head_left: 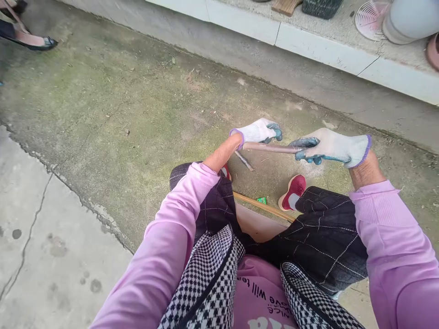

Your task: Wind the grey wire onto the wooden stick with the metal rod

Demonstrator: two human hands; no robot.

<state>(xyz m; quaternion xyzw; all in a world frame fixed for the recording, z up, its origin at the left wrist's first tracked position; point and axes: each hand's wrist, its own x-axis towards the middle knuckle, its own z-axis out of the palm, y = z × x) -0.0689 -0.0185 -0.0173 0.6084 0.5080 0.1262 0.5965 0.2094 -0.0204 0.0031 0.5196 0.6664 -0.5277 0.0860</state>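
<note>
Both my hands wear white work gloves with blue-grey coated fingers. My left hand point(258, 131) is closed round one end of a thin brownish stick point(272, 147) held level in front of my knees. My right hand point(329, 146) is closed round the stick's other end. A short grey blade-like piece point(244, 161) juts down below my left wrist; what it belongs to I cannot make out. A long bamboo-coloured strip point(262, 206) lies across my lap between my knees. My red shoes point(293, 191) rest on the ground below the stick.
Mossy, cracked concrete ground point(113, 119) spreads to the left. A raised white-edged step point(318, 48) runs along the back with a fan grille point(369, 16), a dark basket point(320, 7) and a pale container point(409, 20). Another person's foot in a dark flat shoe point(32, 42) is top left.
</note>
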